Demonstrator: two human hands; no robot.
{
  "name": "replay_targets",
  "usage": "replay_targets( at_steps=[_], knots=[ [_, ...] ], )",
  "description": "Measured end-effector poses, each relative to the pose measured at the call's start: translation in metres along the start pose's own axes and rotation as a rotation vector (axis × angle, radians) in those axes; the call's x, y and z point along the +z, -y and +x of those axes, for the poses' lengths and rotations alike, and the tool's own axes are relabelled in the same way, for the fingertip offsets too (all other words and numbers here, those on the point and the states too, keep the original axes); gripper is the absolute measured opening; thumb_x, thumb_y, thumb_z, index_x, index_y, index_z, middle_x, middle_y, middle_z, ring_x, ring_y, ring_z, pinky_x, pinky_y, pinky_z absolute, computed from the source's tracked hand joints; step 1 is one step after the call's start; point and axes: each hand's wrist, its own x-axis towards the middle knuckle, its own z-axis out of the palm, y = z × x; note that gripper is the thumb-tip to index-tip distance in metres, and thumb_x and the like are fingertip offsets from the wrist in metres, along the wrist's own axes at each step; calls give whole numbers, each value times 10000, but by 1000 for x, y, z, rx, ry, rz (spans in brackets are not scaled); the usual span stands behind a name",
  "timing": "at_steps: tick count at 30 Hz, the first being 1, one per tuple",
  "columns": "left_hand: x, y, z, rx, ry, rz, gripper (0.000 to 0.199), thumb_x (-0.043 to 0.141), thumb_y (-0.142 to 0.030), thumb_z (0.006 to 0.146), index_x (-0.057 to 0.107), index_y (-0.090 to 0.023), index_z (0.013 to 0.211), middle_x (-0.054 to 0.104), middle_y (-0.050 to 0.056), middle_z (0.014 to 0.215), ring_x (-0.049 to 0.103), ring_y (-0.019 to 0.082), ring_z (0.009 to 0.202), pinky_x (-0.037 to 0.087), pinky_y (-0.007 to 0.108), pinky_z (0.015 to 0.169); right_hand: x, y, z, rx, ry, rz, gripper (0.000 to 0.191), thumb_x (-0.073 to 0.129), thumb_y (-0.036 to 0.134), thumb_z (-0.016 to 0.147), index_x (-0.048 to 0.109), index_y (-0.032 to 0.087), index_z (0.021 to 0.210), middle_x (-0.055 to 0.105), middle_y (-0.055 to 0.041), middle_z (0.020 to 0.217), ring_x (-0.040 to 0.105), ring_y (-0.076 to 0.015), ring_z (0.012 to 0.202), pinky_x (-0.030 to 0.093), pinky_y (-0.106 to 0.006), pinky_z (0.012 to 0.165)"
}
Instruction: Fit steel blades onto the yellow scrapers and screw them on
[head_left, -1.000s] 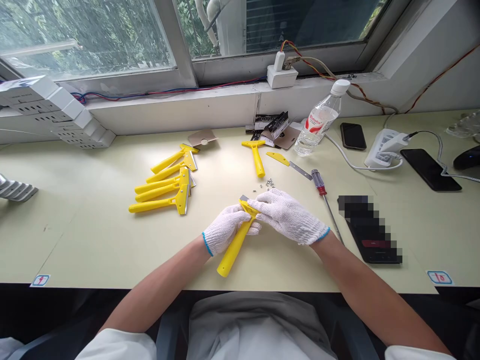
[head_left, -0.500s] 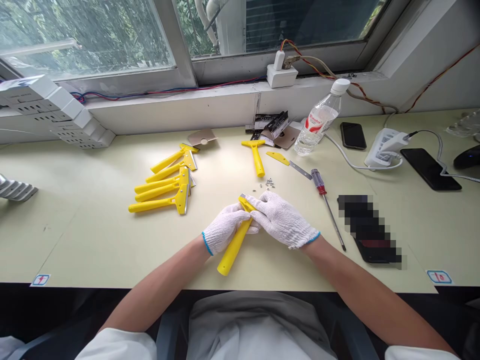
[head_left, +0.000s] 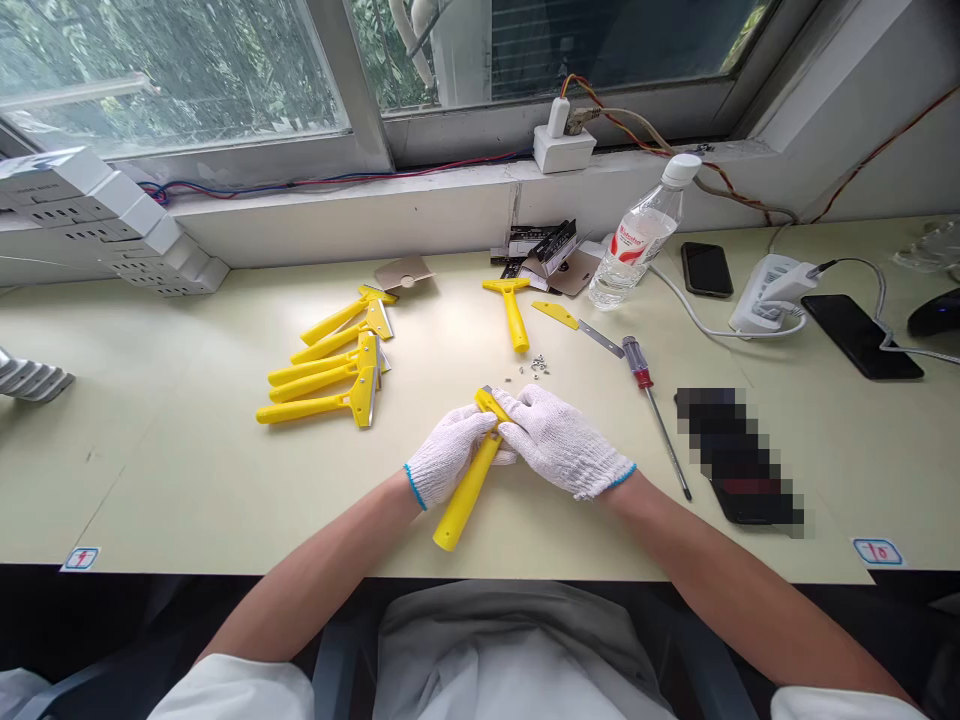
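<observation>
Both hands wear white knit gloves with blue cuffs. Between them is a yellow scraper (head_left: 466, 495), its handle slanting down toward the table's front edge. My left hand (head_left: 452, 452) is closed round the scraper near its neck. The fingers of my right hand (head_left: 556, 440) grip its head, covering most of it. Just beyond lie several small screws (head_left: 538, 366) and a yellow scraper body (head_left: 513, 315). A blade with a yellow cover (head_left: 577, 327) rests right of that. Several scrapers with blades (head_left: 330, 405) lie in a group to the left.
A screwdriver (head_left: 656, 415) lies right of my right hand. Behind it stand a water bottle (head_left: 637, 240) and opened black cardboard boxes (head_left: 551, 255). Phones (head_left: 862, 338) and a white power strip (head_left: 769, 295) are at the right. White boxes (head_left: 127, 225) are stacked at the far left.
Hardly anything differs. My right hand has shifted very slightly left at the scraper's head, and both hands keep their hold.
</observation>
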Motion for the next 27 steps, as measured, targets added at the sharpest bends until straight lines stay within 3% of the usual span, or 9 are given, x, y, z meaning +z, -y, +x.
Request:
replay_targets(
  at_steps=[3, 6, 9, 12, 15, 18, 23, 27],
  knots=[
    [-1, 0, 1, 6, 13, 7, 301, 802, -306, 885, 709, -116, 1099, 775, 134, 1026, 770, 220, 866, 652, 319, 768, 3, -1, 0, -66, 28, -31, 583, 362, 324, 1153, 501, 101, 1673, 664, -163, 1131, 659, -311, 1022, 604, -476, 934],
    [0, -3, -1, 9, 34, 75, 251, 774, -302, 909, 705, -120, 1067, 750, 100, 937, 740, 183, 805, 625, 283, 735, 4, -3, 1, -48, 2, 56, 585, 355, 273, 1140, 509, 86, 1672, 664, -158, 1094, 666, -297, 983, 610, -468, 911],
    [2, -6, -3, 16, 21, 154, 305, 800, -386, 930, 686, -132, 1054, 716, 71, 875, 718, 169, 767, 598, 263, 686, 1, -5, 0, 12, -55, 260, 554, 455, 264, 1112, 575, 165, 1644, 651, -99, 1012, 675, -244, 910, 605, -417, 881],
    [3, -8, -5, 40, 27, 199, 360, 825, -429, 922, 684, -137, 1079, 710, 65, 922, 712, 160, 758, 580, 259, 661, -6, -9, -1, 23, -81, 446, 507, 540, 254, 1076, 669, 227, 1565, 688, -82, 1047, 702, -225, 974, 593, -398, 931],
    [2, -9, -5, 44, 41, 255, 396, 806, -465, 935, 697, -136, 1126, 735, 83, 986, 712, 157, 746, 572, 269, 657, -10, -10, -1, 32, -97, 552, 445, 556, 240, 1058, 762, 250, 1453, 713, -77, 1064, 712, -215, 991, 586, -395, 950],
    [1, -10, -6, 30, 68, 352, 398, 769, -476, 963, 698, -126, 1139, 741, 73, 851, 680, 153, 683, 568, 284, 676, -11, -7, 0, 117, -116, 646, 374, 585, 259, 1033, 832, 229, 1312, 721, -64, 998, 705, -190, 859, 593, -380, 859],
    [4, -16, -10, 38, 124, 478, 292, 712, -410, 989, 675, -142, 1100, 742, 56, 780, 648, 142, 627, 545, 279, 655, -13, -6, 2, 346, -31, 813, 446, 687, 286, 926, 717, 152, 1350, 709, -20, 917, 671, -168, 733, 578, -331, 701],
    [9, -22, -16, 4, 189, 552, 250, 693, -364, 968, 701, -142, 1082, 752, 64, 800, 660, 156, 640, 548, 286, 631, -15, -9, 2, 359, 66, 878, 236, 679, 362, 942, 744, 181, 1079, 736, -18, 930, 666, -167, 799, 531, -301, 699]
  ],
)
